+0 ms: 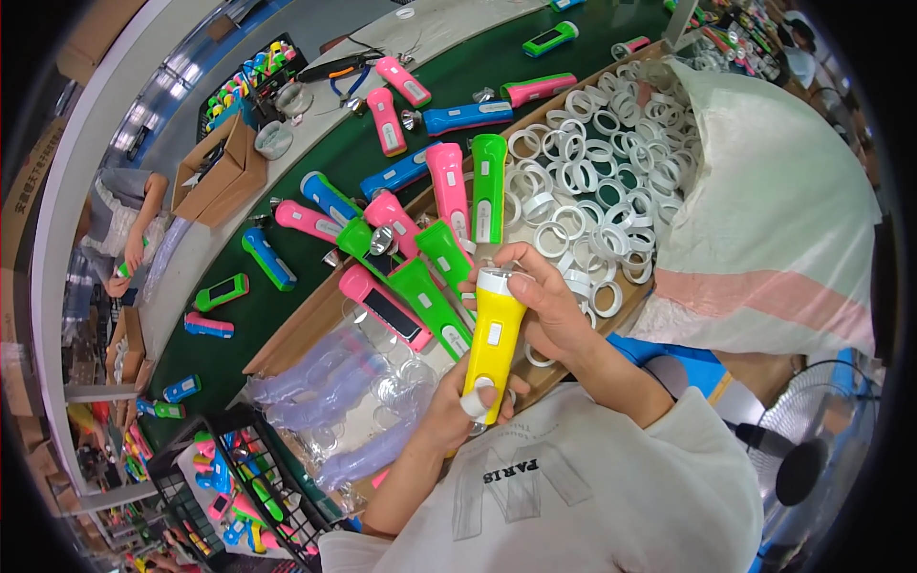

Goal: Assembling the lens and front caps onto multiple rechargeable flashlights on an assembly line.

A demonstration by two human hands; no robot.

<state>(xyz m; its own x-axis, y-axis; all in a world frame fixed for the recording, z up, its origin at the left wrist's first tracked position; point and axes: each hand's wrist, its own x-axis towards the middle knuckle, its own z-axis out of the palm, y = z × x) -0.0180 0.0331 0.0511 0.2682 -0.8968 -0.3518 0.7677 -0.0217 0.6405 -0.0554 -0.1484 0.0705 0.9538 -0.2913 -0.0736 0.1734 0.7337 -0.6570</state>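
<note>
A yellow flashlight [496,334] is held upright in front of my chest, its head toward the far side. My left hand [447,401] is closed around its lower end. A loose white ring [474,402] sits by the fingers of that hand. My right hand [543,298] grips the head end, thumb and fingers on a white ring [495,279] around the head. Just beyond lie green flashlights [489,186] and pink flashlights [449,186], several with bare heads. A shallow cardboard tray of white plastic rings [573,172] stands beyond my right hand.
A white woven sack [774,191] bulges at the right, above a fan [802,468]. Clear lenses and lilac plastic film [334,392] lie left of my left forearm. A black crate [253,477] of flashlights stands lower left. Across the green belt [315,134] a person's hand [134,250] holds something green.
</note>
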